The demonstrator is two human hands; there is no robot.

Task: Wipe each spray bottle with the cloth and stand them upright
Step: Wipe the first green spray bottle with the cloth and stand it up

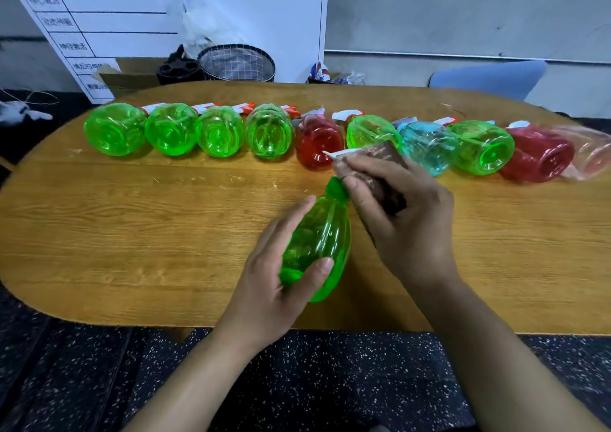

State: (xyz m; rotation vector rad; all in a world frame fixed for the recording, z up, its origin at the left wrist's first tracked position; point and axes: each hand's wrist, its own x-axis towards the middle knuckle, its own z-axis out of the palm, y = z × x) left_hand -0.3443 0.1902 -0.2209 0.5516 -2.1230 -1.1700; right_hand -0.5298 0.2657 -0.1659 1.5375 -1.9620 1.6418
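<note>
Green clear-plastic spray bottle [315,243] lies in my left hand [274,286], gripped low; my right hand [406,213] pinches the brown cloth [383,167] at its nozzle. Ten bottles lie behind: six green, two red, one blue, one pink.

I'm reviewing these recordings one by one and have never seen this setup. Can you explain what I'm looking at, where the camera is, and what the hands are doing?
There is no machine here: a person works with two bare hands, filmed by one wide-angle camera worn on the head, looking forward and down. The left hand grips a green spray bottle by its body, tilted above the wooden table. The right hand holds a brown cloth against the bottle's spray head. Behind them a row of bottles lies on its side across the table: mostly green, some red, one blue and a pale pink one at the far right. None in the row stands upright yet. Beyond the table are a blue chair and a mesh basket.
</note>
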